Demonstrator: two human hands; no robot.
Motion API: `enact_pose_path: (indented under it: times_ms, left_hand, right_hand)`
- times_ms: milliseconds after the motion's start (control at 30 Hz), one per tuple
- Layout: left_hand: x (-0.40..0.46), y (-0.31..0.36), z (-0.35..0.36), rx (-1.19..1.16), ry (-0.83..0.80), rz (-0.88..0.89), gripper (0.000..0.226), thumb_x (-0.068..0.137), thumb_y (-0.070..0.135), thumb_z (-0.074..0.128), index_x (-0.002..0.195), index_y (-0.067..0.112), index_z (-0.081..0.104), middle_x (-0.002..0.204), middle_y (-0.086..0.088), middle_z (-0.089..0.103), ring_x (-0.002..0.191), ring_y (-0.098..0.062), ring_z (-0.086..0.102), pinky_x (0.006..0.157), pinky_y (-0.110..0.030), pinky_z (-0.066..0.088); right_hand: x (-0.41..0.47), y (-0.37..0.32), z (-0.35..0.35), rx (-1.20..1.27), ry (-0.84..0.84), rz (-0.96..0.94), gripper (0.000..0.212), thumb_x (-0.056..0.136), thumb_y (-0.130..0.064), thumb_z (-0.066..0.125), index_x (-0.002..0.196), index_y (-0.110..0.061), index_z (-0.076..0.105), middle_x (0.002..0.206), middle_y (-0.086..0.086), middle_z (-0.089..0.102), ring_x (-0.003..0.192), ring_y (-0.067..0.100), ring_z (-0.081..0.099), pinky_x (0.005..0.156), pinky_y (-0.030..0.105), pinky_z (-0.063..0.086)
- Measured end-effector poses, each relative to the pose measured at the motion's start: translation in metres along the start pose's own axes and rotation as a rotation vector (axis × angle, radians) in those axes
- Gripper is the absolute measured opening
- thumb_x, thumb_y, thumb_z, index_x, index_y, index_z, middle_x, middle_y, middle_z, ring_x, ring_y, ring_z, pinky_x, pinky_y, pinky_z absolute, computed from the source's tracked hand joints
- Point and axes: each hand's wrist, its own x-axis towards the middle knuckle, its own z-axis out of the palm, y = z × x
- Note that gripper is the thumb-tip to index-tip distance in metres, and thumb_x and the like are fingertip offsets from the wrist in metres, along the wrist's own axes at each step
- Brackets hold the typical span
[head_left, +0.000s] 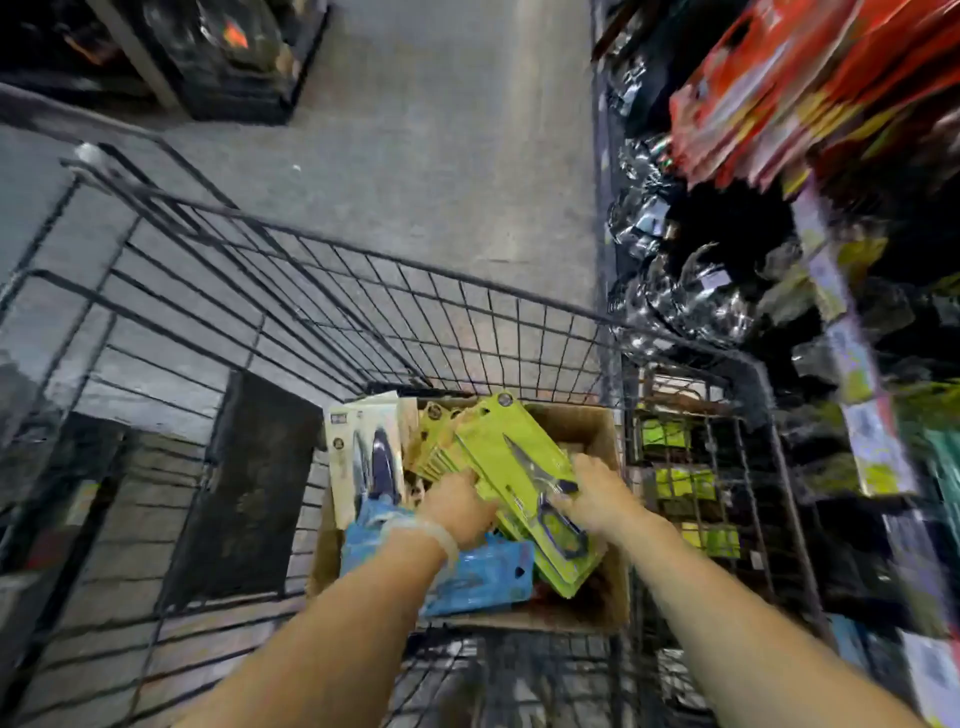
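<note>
A cardboard box sits in the near right corner of a black wire cart. A stack of lime-green carded packs of scissors lies tilted in the box. My left hand grips the stack's left edge, fingers curled under it. My right hand grips the right edge, thumb on the top pack near the scissor handles. White carded packs with blue knives stand at the box's left. Blue packs lie under my left wrist.
A dark flat panel leans inside the cart's left part. Shelves on the right carry red boxes, shiny black bagged goods and price tags. Grey concrete floor runs ahead. A black crate stands at far left.
</note>
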Motion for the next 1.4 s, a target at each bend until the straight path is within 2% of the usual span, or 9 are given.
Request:
enact_pose_path:
  times_ms: [267,500,633,800,867,933,1100,1267,1400]
  left_hand:
    - [0.032,-0.017,0.007,-0.188,-0.052,-0.099,0.045,0.094,0.027,0.053,0.133,0.006,0.046,0.128,-0.010,0.058,0.112,-0.022,0.058,0.100,-0.036,0.048]
    - [0.023,-0.008,-0.002,-0.312,-0.124,-0.137,0.055,0.093,0.033,0.055,0.138,0.005,0.041,0.132,-0.010,0.055,0.118,-0.023,0.055,0.102,-0.036,0.046]
    - [0.014,0.003,-0.010,-0.804,-0.166,-0.193,0.040,0.087,0.027,0.065,0.120,0.008,0.052,0.111,-0.005,0.064,0.090,-0.016,0.064,0.068,-0.026,0.055]
    - [0.030,-0.009,-0.010,-1.192,0.006,-0.286,0.045,0.072,0.016,0.076,0.115,0.008,0.062,0.105,-0.013,0.072,0.098,-0.031,0.068,0.095,-0.050,0.051]
    - [0.037,-0.022,-0.011,-1.164,0.079,-0.301,0.050,0.068,0.018,0.077,0.114,0.006,0.063,0.106,-0.013,0.071,0.099,-0.031,0.067,0.096,-0.049,0.050]
    - [0.039,-0.036,-0.017,-1.182,0.134,-0.348,0.038,0.077,0.011,0.072,0.113,0.001,0.062,0.103,-0.016,0.071,0.097,-0.032,0.068,0.095,-0.048,0.051]
    - [0.046,-0.069,-0.027,-1.217,0.180,-0.395,0.037,0.082,0.010,0.067,0.118,0.003,0.059,0.106,-0.016,0.071,0.098,-0.033,0.068,0.095,-0.049,0.050]
    - [0.045,-0.072,-0.033,-1.214,0.180,-0.372,0.032,0.082,0.008,0.066,0.113,0.005,0.059,0.105,-0.019,0.071,0.097,-0.036,0.068,0.092,-0.052,0.052]
    - [0.043,-0.058,-0.042,-1.127,0.147,-0.283,0.030,0.083,0.010,0.066,0.112,0.006,0.059,0.099,-0.011,0.072,0.089,-0.028,0.069,0.077,-0.037,0.055]
  right_hand:
    - [0.040,0.001,0.016,0.179,-0.020,0.112,0.104,0.055,-0.039,0.088,0.139,-0.013,0.033,0.135,0.011,0.041,0.126,0.031,0.042,0.105,0.042,0.039]
    - [0.037,-0.003,-0.003,0.570,0.078,0.142,0.033,0.080,-0.022,0.073,0.106,-0.012,0.056,0.104,0.007,0.063,0.091,0.022,0.057,0.076,0.031,0.046]
    - [0.026,-0.021,-0.018,0.784,-0.023,0.019,0.006,0.088,-0.011,0.062,0.093,-0.013,0.063,0.098,0.014,0.066,0.086,0.023,0.060,0.076,0.039,0.053]
    - [0.034,-0.042,-0.007,0.892,-0.072,0.026,0.021,0.083,-0.040,0.063,0.096,-0.024,0.064,0.107,0.008,0.069,0.101,0.027,0.064,0.094,0.049,0.051]
    - [0.038,-0.037,-0.004,0.837,0.007,0.112,0.036,0.086,-0.045,0.059,0.111,-0.019,0.060,0.116,0.005,0.064,0.105,0.023,0.059,0.091,0.038,0.050]
    - [0.038,-0.021,0.002,0.457,0.081,0.140,0.051,0.084,-0.042,0.064,0.125,-0.014,0.051,0.127,0.007,0.056,0.113,0.025,0.054,0.088,0.031,0.044]
    - [0.038,-0.002,0.026,0.116,-0.050,0.112,0.095,0.064,-0.042,0.082,0.140,-0.013,0.032,0.141,0.011,0.039,0.130,0.030,0.038,0.106,0.040,0.038]
    - [0.041,-0.001,0.019,0.167,0.041,0.199,0.089,0.059,-0.042,0.086,0.129,-0.008,0.042,0.129,0.012,0.046,0.122,0.030,0.045,0.097,0.038,0.042]
    - [0.033,0.002,0.012,0.431,-0.022,0.213,0.050,0.071,-0.023,0.080,0.108,-0.011,0.049,0.113,0.008,0.060,0.091,0.019,0.054,0.067,0.027,0.043]
